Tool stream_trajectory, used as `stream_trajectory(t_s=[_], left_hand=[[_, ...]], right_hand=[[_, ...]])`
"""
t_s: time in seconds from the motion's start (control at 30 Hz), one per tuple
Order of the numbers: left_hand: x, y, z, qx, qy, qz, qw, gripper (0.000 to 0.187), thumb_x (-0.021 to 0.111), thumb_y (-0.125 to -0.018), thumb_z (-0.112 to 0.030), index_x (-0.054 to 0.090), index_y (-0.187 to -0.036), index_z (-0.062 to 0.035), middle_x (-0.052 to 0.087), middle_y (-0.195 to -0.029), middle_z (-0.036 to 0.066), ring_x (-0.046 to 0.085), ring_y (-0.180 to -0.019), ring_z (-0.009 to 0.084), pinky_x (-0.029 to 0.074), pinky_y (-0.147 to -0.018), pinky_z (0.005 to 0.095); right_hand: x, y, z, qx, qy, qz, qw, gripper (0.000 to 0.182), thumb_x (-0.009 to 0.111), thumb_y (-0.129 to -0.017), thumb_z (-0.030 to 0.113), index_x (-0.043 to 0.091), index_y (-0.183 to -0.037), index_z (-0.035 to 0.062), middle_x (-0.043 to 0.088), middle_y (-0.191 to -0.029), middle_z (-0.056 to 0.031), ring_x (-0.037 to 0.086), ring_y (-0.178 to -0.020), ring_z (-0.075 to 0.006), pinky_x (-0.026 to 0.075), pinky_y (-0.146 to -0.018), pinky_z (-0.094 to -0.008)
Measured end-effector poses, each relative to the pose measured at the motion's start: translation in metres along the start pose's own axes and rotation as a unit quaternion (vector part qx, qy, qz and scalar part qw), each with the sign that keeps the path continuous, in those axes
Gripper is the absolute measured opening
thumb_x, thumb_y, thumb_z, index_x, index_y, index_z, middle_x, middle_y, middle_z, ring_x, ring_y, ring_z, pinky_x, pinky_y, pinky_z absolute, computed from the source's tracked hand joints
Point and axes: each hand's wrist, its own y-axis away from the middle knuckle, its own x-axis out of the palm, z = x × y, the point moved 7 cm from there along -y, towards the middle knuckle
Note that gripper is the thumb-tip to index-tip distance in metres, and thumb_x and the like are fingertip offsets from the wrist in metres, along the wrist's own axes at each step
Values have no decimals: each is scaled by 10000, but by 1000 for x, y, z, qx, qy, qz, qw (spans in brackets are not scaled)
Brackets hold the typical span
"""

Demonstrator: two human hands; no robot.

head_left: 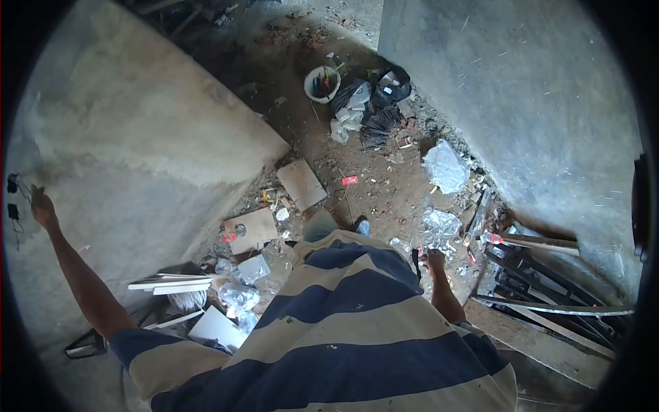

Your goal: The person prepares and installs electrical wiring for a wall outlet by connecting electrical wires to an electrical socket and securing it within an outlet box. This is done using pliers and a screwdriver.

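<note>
My left hand [43,207] is stretched out to the wall at the far left. Its fingers are closed at the thin dark wires [25,190] that come out of the upper black wall box [12,182]. A second black box [13,211] sits just below, with a wire hanging from it. Low on my right side, my right hand [434,259] is closed like a fist. A narrow dark object [416,262] shows beside its fingers, too small to name.
Ahead on the dirt floor stand a white bucket [322,84] with tools and black plastic bags [392,86]. Cardboard pieces [302,184], plastic bags [446,167] and rubble litter the ground. White strips [169,283] lie at left; dark metal frames [549,288] lean at right.
</note>
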Motion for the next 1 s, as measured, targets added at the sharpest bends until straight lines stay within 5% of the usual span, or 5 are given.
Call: stream_trajectory(t_s=[0.23,0.3,0.5,0.77,1.0], left_hand=[[-16,-17,-32,-108,-98,-13,989,231,547,-882,-243,715,-1022,-169,713,-963,39,697,-818,241,562,-669,380],[-13,-16,-38,-239,-142,57,959,222,562,-864,-305,715,-944,-165,704,-878,31,705,-757,241,559,-613,401],[-3,2,-30,-310,-255,57,914,295,573,-843,-410,710,-878,-151,701,-877,77,701,-762,307,528,-607,446],[-87,22,-83,-561,-29,-125,818,559,432,-963,-469,655,-844,29,664,-817,248,635,-783,457,499,-682,582],[-118,9,-111,-479,-96,-89,868,501,320,-1029,-343,616,-875,30,648,-844,264,599,-786,471,439,-664,586]], right_hand=[[56,2,14,19,-121,58,991,189,519,-937,235,594,-917,63,650,-754,-95,653,-588,-188,511,-512,-321],[74,-2,24,-280,168,61,943,250,537,-924,288,596,-905,45,657,-771,-139,685,-669,-240,530,-548,-366],[99,-26,-12,-60,357,127,924,322,525,-913,325,682,-991,54,677,-985,-226,619,-982,-406,461,-877,-517],[138,-87,195,-16,83,39,996,313,532,-907,315,680,-988,52,678,-973,-220,623,-959,-396,465,-854,-503],[201,-135,376,-91,35,58,994,304,537,-903,306,678,-985,50,679,-962,-216,626,-940,-387,469,-834,-492]])
